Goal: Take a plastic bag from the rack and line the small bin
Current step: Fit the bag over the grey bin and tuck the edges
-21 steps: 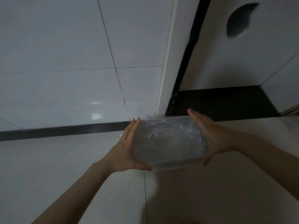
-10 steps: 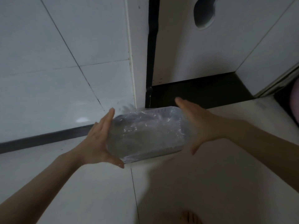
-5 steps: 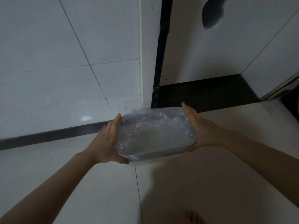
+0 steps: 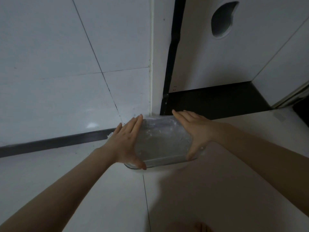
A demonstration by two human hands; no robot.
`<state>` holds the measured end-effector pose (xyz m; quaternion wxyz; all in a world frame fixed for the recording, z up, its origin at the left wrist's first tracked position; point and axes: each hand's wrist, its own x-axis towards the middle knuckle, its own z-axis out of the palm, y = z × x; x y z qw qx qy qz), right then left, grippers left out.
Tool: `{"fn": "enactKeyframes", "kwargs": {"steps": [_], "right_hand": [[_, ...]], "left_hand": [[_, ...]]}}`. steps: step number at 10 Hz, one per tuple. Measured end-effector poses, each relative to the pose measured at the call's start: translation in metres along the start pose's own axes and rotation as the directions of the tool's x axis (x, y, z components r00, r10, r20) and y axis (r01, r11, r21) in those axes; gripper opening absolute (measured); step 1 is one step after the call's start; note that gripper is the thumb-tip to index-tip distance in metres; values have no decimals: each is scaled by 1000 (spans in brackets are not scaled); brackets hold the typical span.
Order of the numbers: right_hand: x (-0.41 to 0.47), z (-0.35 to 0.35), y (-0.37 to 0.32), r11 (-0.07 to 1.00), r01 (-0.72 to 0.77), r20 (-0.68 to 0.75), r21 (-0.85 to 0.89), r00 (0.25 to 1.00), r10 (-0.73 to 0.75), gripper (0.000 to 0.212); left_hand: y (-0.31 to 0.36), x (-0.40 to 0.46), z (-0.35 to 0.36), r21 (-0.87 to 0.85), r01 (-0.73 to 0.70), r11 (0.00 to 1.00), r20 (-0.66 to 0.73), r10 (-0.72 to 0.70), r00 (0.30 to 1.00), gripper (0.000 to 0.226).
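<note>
The small bin [image 4: 160, 162], pale and rectangular with rounded corners, sits low over the floor by the wall corner. A clear plastic bag [image 4: 160, 141] lines its inside and wraps over the rim. My left hand [image 4: 126, 144] presses flat against the bin's left end, thumb on the near rim. My right hand [image 4: 195, 131] holds the right end the same way, fingers straight and pointing at the wall. I cannot tell whether the bin rests on the floor or is held just above it.
A white tiled wall [image 4: 66, 72] with a dark skirting strip [image 4: 50, 143] stands right behind the bin. To the right is a white cabinet door [image 4: 234, 56] with a round cut-out hole, over a dark recessed base [image 4: 214, 99]. My toes [image 4: 200, 227] show at the bottom.
The bin has gone down and back toward the wall corner between my hands. Both hands kept their places on its two ends.
</note>
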<state>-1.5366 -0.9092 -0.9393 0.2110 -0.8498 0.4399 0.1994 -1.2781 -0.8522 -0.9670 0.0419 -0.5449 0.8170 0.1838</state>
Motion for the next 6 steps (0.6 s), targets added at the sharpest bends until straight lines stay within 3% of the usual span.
{"fn": "enactKeyframes", "kwargs": {"steps": [2, 4, 6], "right_hand": [[-3, 4, -2, 999, -26, 20, -21, 999, 26, 151], [-15, -13, -22, 992, -121, 27, 44, 992, 120, 152], [-73, -113, -66, 984, -109, -92, 139, 988, 123, 118]], "left_hand": [[4, -1, 4, 57, 56, 997, 28, -58, 998, 148], [24, -12, -29, 64, 139, 988, 148, -147, 978, 146], [51, -53, -147, 104, 242, 965, -17, -242, 970, 100]]}}
